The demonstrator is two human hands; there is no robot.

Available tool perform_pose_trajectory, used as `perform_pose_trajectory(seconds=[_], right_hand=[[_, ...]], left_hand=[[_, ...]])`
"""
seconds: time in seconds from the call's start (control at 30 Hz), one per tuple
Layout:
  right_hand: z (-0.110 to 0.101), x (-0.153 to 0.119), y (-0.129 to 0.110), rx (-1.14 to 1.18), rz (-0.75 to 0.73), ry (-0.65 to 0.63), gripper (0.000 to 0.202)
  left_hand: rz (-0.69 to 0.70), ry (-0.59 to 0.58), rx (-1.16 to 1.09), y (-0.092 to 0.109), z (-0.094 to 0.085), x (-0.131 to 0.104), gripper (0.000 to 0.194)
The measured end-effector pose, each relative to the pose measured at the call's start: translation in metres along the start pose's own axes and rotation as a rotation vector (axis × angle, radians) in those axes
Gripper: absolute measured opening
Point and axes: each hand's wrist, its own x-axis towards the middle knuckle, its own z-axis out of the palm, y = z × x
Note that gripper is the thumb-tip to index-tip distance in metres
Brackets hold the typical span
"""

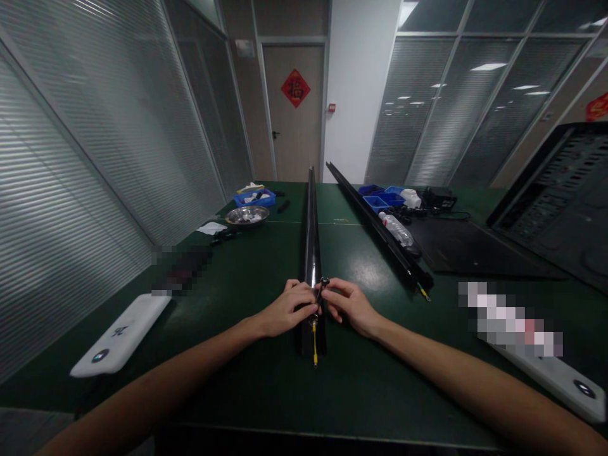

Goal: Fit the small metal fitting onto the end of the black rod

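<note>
Hands (293,309) (354,308) at tool (321,295), rail end (306,341), tabletop (254,272) alongside

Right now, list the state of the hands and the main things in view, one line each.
Left hand: fingers bent at the metal tool, grip unclear
Right hand: fingers bent at the tool, grip unclear
Centre rail: lying on the table
Yellow lead: outer end loose
Other rail: lying, untouched by the hands
Bottle: on its side
Metal bowl: upright, white items inside
Blue basket: holding items
Door: shut
</note>
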Motion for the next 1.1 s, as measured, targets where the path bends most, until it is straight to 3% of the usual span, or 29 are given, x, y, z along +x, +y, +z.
perform_pose_trajectory(seconds=[0.43,1.1], right_hand=[[0.0008,-0.0024,-0.0049,-0.034,-0.018,-0.052,0.028],[0.0013,-0.0035,-0.0048,-0.053,-0.028,-0.032,0.029]], left_hand=[[-0.009,0.002,0.004,-0.0011,0.0006,-0.001,0.026],[0.004,-0.003,0.016,-0.0001,0.0002,-0.0014,0.025]])
